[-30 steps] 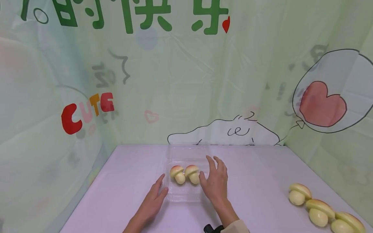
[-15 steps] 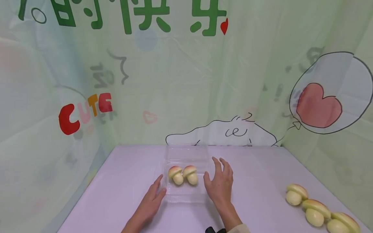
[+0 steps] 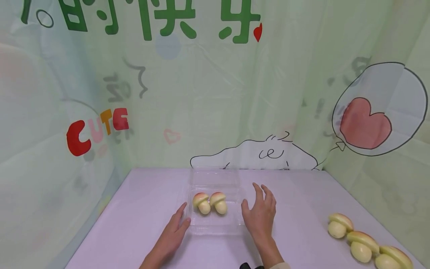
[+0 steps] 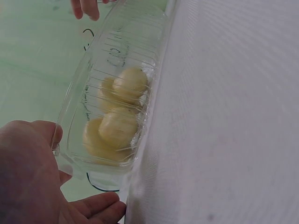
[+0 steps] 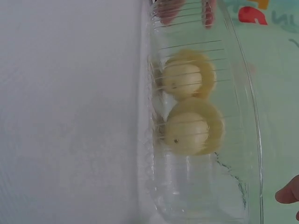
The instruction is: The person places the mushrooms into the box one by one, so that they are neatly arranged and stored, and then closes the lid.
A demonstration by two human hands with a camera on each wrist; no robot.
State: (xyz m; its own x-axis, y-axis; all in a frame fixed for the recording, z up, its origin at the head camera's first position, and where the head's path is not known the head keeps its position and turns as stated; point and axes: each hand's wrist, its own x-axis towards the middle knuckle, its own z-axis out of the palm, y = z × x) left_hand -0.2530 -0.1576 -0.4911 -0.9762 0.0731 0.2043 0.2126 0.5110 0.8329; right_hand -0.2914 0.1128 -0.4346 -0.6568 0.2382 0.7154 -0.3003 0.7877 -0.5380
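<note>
Two toy mushrooms with pale stems and yellow-red caps, a left one and a right one, lie side by side in a clear plastic clamshell box. The box's lid stands open at the back. My left hand is at the box's left side, thumb and fingers extended, fingertips right at the rim; the left wrist view shows its thumb by the box wall. My right hand hovers just right of the box, fingers spread and slightly bent, holding nothing.
Several more toy mushrooms, among them a middle one, lie in a row at the right front of the pale table. A printed green curtain hangs behind and at both sides. A black object shows at the bottom edge.
My right hand has moved right, away from the right mushroom and out past the box's side. The left hand stays by the box. The whole view has shifted slightly.
</note>
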